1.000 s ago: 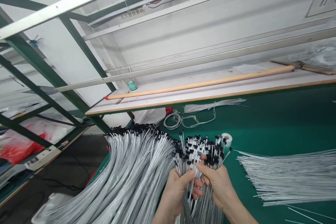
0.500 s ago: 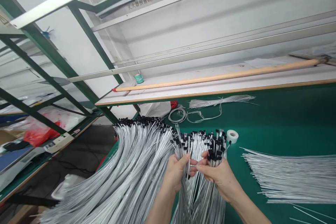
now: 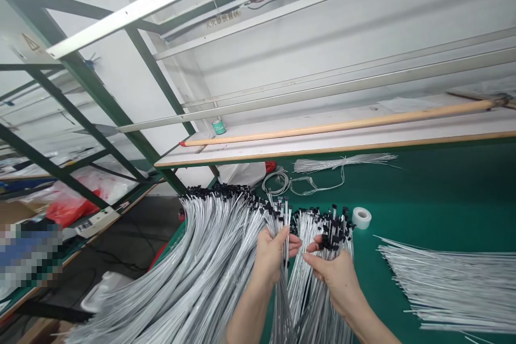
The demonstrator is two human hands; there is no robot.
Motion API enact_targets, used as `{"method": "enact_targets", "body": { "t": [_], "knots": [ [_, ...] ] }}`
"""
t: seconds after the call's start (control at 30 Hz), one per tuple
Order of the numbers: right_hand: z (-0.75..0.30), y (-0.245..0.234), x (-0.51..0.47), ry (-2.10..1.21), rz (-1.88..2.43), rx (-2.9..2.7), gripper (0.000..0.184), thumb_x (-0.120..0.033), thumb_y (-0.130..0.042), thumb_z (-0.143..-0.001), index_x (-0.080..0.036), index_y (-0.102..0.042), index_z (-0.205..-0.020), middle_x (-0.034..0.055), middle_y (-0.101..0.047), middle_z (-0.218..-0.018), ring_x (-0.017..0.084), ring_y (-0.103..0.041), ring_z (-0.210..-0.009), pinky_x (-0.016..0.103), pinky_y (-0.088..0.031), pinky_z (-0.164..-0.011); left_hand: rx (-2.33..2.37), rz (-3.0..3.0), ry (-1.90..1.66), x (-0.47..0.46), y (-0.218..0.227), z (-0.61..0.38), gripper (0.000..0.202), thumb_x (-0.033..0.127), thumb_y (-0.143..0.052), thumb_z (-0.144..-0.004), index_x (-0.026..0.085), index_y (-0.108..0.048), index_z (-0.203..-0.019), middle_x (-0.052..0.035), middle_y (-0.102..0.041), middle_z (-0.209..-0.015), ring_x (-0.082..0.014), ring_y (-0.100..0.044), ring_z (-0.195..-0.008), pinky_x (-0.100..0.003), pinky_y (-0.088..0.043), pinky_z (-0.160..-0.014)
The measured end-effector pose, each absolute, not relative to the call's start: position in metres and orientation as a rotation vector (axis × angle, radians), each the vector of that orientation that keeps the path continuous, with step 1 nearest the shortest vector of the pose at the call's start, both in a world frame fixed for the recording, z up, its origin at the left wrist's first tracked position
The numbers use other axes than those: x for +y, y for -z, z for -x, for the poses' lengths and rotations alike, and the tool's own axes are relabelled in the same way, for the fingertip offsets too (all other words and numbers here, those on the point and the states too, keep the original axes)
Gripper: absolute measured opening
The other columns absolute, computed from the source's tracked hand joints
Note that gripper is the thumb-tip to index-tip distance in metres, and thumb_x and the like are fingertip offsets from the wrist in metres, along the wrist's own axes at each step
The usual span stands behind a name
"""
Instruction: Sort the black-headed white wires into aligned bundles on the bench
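Left hand [image 3: 269, 255] gripped one bunch of wires [image 3: 282, 298], and right hand [image 3: 336, 274] curled round another bunch [image 3: 337, 228] in the head view, both just below the black tips [image 3: 327, 242], probably to hold the loose ends gathered! Forearms [image 3: 249, 306] angled inward, fingertips facing across a gap, above the green table [image 3: 368, 279].

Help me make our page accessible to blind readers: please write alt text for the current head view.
A person's left hand and right hand each hold a bunch of thin grey cables with black ends at a green table. A larger pile of black-ended cables lies to the left; a white roll and a sheaf of grey strands lie to the right.
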State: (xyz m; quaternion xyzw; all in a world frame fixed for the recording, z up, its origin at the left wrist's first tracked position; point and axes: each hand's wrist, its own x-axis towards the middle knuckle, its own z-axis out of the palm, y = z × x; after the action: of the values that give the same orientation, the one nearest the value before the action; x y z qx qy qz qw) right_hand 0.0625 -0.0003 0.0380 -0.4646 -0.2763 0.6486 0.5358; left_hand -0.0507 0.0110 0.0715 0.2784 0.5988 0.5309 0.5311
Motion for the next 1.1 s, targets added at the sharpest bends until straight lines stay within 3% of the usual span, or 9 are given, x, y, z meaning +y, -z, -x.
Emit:
{"method": "enact_targets", "body": {
  "t": [0.17, 0.47, 0.7, 1.1],
  "knots": [
    [-0.053, -0.042, -0.004, -1.556, 1.17, -0.745, 0.031, -0.019, -0.07, -0.046, -0.018, -0.052, -0.072, -0.0053, -0.055, -0.047, 0.007, -0.035, -0.036, 0.021, -0.027, -0.035, 1.413, -0.637, -1.312, 0.017, -0.068, 0.045, 0.025, 0.033, -0.069, -0.065, 0.011, -0.056, -0.063, -0.0068, -0.065, -0.054, -0.015, -0.061, -0.049, -0.024, -0.049, -0.05],
    [-0.052, -0.034, -0.003, -1.636, 1.196, -0.794, 0.025, -0.012, -0.064, -0.044, -0.02, -0.05, -0.062, -0.0073, -0.05, -0.042, 0.009, -0.037, -0.034, 0.022, -0.029, -0.032, 1.422, -0.641, -1.302, 0.021, -0.064, 0.039, 0.02, 0.029, -0.066, -0.068, 0.011, -0.057, -0.066, -0.0066, -0.065, -0.056, -0.0153, -0.062, -0.051, -0.025, -0.051, -0.053],
    [-0.051, -0.033, -0.004, -1.581, 1.205, -0.802, 0.024, -0.013, -0.064, -0.046, -0.021, -0.049, -0.062, -0.0064, -0.05, -0.042, 0.009, -0.036, -0.033, 0.024, -0.03, -0.033, 1.44, -0.652, -1.323, 0.022, -0.064, 0.037, 0.02, 0.029, -0.065, -0.069, 0.012, -0.055, -0.068, -0.006, -0.065, -0.057, -0.0164, -0.063, -0.055, -0.029, -0.053, -0.059],
    [-0.059, -0.018, -0.003, -1.569, 1.198, -0.696, 0.035, -0.018, -0.07, -0.046, -0.02, -0.048, -0.073, -0.0058, -0.055, -0.047, 0.009, -0.036, -0.035, 0.023, -0.027, -0.036, 1.43, -0.701, -1.231, 0.021, -0.066, 0.041, 0.023, 0.032, -0.068, -0.066, 0.011, -0.058, -0.062, -0.0082, -0.067, -0.057, -0.016, -0.063, -0.053, -0.025, -0.05, -0.053]
  ]
}}
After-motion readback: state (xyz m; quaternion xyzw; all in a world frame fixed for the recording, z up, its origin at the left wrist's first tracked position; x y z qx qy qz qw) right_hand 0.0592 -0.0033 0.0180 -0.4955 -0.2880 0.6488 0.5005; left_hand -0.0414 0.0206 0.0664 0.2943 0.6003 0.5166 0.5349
